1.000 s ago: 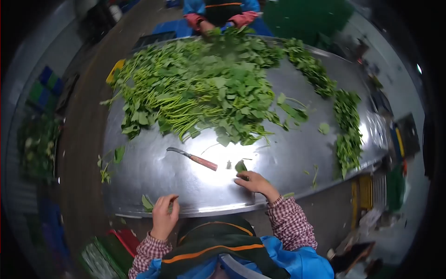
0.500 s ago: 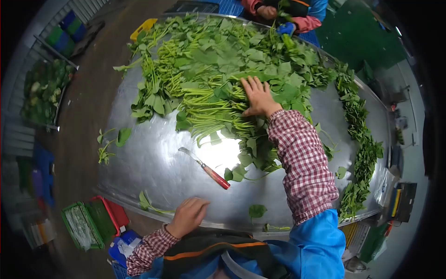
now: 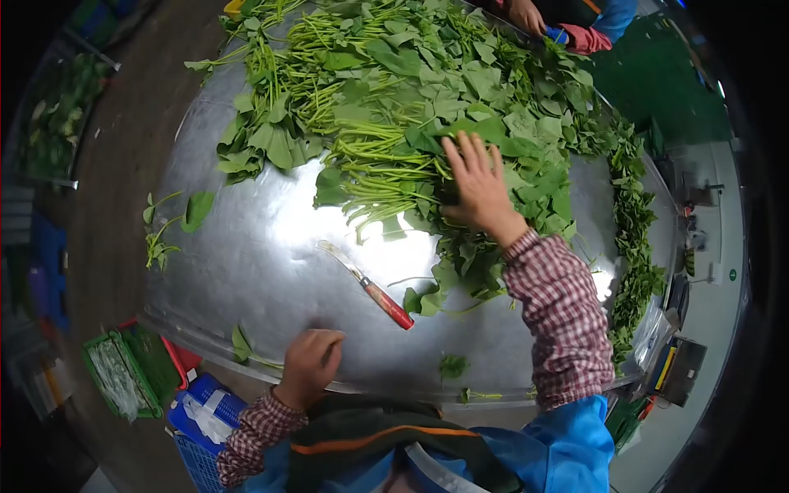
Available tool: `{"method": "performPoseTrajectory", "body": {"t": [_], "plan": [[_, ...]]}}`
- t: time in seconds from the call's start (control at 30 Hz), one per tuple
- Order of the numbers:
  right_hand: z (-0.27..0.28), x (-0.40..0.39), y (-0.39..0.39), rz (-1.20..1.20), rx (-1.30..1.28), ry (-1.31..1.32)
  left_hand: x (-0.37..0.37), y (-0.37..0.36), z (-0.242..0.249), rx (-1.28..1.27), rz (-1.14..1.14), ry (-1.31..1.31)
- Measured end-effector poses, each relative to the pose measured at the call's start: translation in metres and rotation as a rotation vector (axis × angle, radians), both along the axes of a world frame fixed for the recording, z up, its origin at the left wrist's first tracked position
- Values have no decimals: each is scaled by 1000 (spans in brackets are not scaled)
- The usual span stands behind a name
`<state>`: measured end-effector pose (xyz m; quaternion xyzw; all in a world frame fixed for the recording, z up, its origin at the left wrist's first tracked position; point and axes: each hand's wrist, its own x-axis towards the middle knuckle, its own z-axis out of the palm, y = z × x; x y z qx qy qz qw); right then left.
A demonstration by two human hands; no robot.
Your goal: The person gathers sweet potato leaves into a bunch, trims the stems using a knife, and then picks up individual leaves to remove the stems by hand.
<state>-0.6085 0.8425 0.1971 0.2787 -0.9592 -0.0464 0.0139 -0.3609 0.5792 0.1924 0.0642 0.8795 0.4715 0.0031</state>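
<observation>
A large heap of leafy greens point(image 3: 386, 99) with long pale stems covers the far part of the metal table point(image 3: 230, 263). My right hand point(image 3: 483, 185) lies palm down on the leaves at the right end of a stem bundle, fingers spread. Near the table's front edge is my left hand point(image 3: 311, 361), its fingers curled together; whatever they may hold is hidden. Between my hands, closer to the left, a curved knife point(image 3: 382, 300) with a red handle lies on the metal.
A co-worker's hand point(image 3: 526, 15) shows at the far edge. Along the right side runs a row of greens point(image 3: 639, 255). Loose sprigs point(image 3: 164, 234) lie at the left. Green point(image 3: 123, 374) and blue point(image 3: 205, 415) baskets stand below the table at front left.
The camera view has shifted, so the knife and leaves appear displaced. My right hand stays spread on the greens. At the far edge, the co-worker's hands have come closer together.
</observation>
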Motion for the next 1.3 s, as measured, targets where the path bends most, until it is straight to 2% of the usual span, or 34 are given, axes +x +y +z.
{"method": "performPoseTrajectory", "body": {"t": [0.07,0.17,0.27,0.33,0.37,0.4,0.43,0.47,0.5,0.6,0.7,0.83,0.97,1.03,1.07,1.13,1.2,1.23,1.3], "plan": [[-16,-19,0,-11,67,87,-1,5,5,44,-47,8],[-8,-28,7,-202,71,-100,7,-3,3,8,-32,-4],[14,-12,37,-180,-132,-84,14,-15,-2,-33,52,-24],[36,5,67,-212,-394,143,15,-19,-5,-32,92,-27],[45,8,88,-340,-651,125,15,-20,-5,-18,102,-37],[70,25,93,-495,-1184,-1,15,-20,-4,-4,109,-42],[76,33,117,-540,-1404,93,12,-20,-2,-3,83,-50],[82,44,140,-652,-1521,182,8,-18,0,-9,48,-34],[82,54,164,-641,-1787,200,4,-15,2,-16,8,-18],[100,104,208,-723,-2013,223,-6,3,11,-18,-95,41],[126,154,197,-507,-2239,191,-21,20,26,-23,-222,114],[153,208,188,-269,-2412,246,-42,62,62,34,-373,237],[139,240,176,-274,-2547,202,-65,117,66,-44,-468,316],[130,251,165,-250,-2668,128,-79,144,51,-85,-489,295],[126,256,159,-236,-2726,96,-87,152,39,-105,-464,399],[115,264,159,-278,-2726,112,-108,152,-8,-73,-487,169],[107,280,172,-277,-2701,145,-124,139,-30,106,-412,264],[111,284,170,-381,-2639,334,-131,129,-27,72,-366,235],[120,298,177,-424,-2618,391,-155,102,-35,3,-275,100]]}}
